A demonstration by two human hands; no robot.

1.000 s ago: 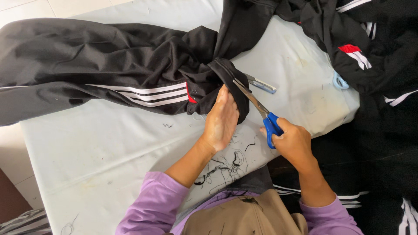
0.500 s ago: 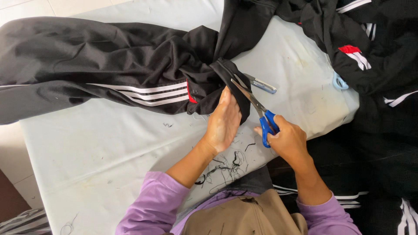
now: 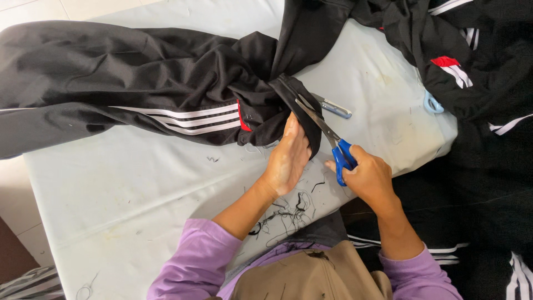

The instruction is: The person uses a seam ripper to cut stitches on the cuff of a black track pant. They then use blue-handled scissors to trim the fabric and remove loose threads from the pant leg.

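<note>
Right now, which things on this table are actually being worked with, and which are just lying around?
In use:
left hand, pressing the cloth flat
right hand
blue-handled scissors, at the cloth's edge
black striped garment

Lying about:
small grey tool
loose thread scraps
pile of black garments

We have one view only, from a camera worn on the head, looking steeply down over our own chest and purple sleeves; it faces forward across the pale counter [image 3: 139, 189], whose far edge runs along the top of the frame and whose left edge shows floor beyond; it sits near, about arm's reach above the work, so the left hand [image 3: 288, 158] and the right hand [image 3: 369, 178] fall just below the middle; the black trousers [image 3: 139, 89] stretch out to the left edge, and more black garments [image 3: 477, 61] fill the right side; there is no second view to share any part.
</note>
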